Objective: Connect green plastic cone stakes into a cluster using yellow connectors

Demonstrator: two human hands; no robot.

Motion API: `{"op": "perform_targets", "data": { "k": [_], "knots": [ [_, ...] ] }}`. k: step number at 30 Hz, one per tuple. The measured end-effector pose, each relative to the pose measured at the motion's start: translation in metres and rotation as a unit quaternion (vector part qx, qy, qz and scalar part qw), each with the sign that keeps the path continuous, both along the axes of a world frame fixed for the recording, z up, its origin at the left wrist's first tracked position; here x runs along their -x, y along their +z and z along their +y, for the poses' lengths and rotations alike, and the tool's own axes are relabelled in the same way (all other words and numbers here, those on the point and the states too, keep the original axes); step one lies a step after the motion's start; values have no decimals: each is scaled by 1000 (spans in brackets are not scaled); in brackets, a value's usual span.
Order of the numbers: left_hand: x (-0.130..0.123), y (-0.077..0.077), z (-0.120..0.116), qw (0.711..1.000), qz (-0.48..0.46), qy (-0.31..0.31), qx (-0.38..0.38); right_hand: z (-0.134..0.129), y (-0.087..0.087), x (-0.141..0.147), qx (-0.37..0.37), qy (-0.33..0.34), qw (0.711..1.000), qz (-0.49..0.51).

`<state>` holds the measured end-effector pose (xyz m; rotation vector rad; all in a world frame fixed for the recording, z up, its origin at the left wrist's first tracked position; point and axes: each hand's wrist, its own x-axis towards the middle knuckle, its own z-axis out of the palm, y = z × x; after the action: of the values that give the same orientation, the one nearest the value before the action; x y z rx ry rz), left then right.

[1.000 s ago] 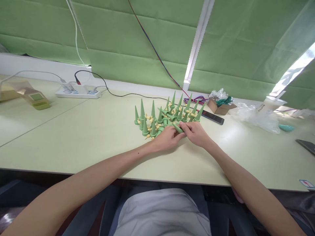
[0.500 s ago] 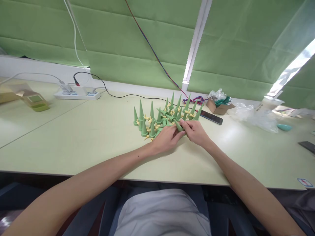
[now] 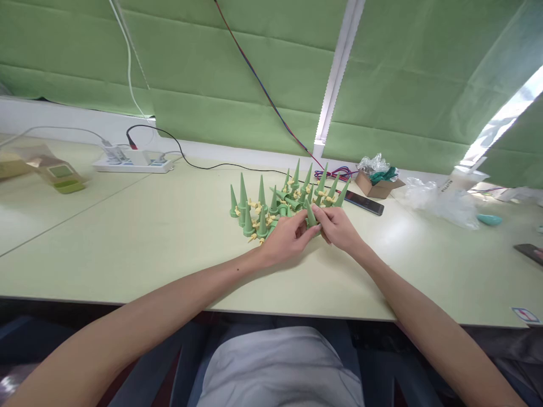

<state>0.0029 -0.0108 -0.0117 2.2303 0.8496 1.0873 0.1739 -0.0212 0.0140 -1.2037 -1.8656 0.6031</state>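
A green cone (image 3: 311, 217) stands nearly upright between my two hands. My left hand (image 3: 290, 237) has its thumb and fingers closed round the cone's base. From the other side, my right hand (image 3: 336, 227) pinches the same cone with thumb and fingers. Just behind and to the left are several more green cones (image 3: 262, 225), most of them upright and some lying down. Small yellow pieces (image 3: 253, 204) sit among and on them. The undersides of my fingers are hidden.
Behind my right hand lies a phone (image 3: 363, 202), with a small cardboard box (image 3: 379, 185) beyond it. Clear plastic bags (image 3: 449, 204) and a teal object (image 3: 489, 219) are at the right. A power strip (image 3: 133, 164) and a package (image 3: 63, 175) lie at the left. The table's front edge (image 3: 297, 315) runs below my forearms.
The cone in my hands has turned from leaning left to nearly upright. My fingers have shifted slightly around it.
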Motion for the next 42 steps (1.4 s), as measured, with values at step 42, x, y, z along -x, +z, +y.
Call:
{"op": "perform_targets", "data": {
  "k": [42],
  "knots": [
    [0,-5,7,993,-40,-27,-104,0,-2,1,-32,2,999,-18]
  ]
}}
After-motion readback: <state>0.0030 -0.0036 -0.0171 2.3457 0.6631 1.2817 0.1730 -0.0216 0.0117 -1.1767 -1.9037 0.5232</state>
